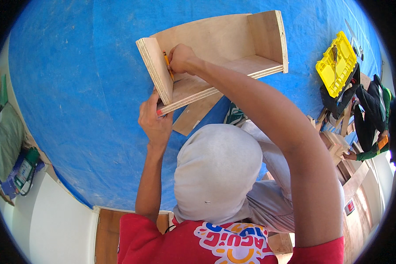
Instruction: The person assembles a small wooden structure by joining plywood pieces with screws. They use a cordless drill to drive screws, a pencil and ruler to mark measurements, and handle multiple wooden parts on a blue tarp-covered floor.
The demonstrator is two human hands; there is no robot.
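Note:
A three-sided plywood box with an open front stands tilted in front of me. Inside its left end, my right hand is closed around a yellow pencil, whose lower end reaches the corner where the side panel meets the bottom board. My left hand grips the box's near left corner from below, thumb against the side panel; its other fingers are partly hidden by the board. Reddish marking shows on that corner. Beneath the box lies a loose flat wood strip.
Blue sheeting covers the floor. My bent knee in grey trousers is close below the box. At right lie a yellow tool-case lid and wood pieces; a person in green sleeves touches wood there. A green power tool and sack sit left.

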